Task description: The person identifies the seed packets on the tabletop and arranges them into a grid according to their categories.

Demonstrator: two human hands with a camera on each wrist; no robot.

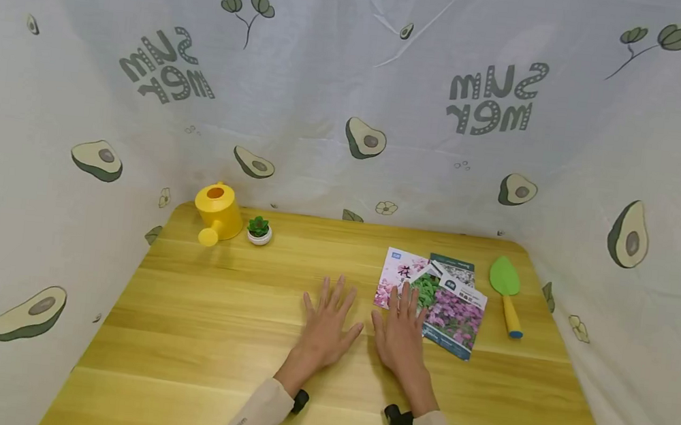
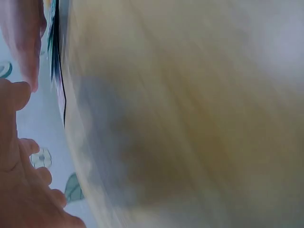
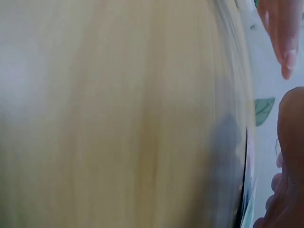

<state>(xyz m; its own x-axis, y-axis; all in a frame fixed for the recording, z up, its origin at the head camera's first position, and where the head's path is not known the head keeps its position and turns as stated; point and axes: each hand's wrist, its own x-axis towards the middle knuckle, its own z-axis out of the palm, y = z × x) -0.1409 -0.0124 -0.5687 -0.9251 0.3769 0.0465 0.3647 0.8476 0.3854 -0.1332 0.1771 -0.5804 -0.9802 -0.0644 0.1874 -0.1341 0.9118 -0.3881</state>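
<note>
Both hands are palm down, side by side over the middle of the wooden table (image 1: 211,337). My left hand (image 1: 324,331) has straight, spread fingers and holds nothing. Also straight-fingered and holding nothing, my right hand (image 1: 403,345) overlaps the lower left part of several fanned flower seed packets in the head view. Among these are a pink-flowered packet (image 1: 392,279), a green leafy packet (image 1: 427,286), and a purple-flowered packet (image 1: 456,319) lying on top. A white-flowered packet (image 1: 461,270) sits partly covered behind them. Each wrist view shows its hand at the side, with a shadow on the wood.
A yellow watering can (image 1: 223,211) stands at the back left, beside a small succulent in a white pot (image 1: 259,233). Right of the packets lies a toy trowel (image 1: 505,278) with a green blade and yellow handle. A pale avocado-print curtain (image 1: 315,87) encloses the table's back and sides.
</note>
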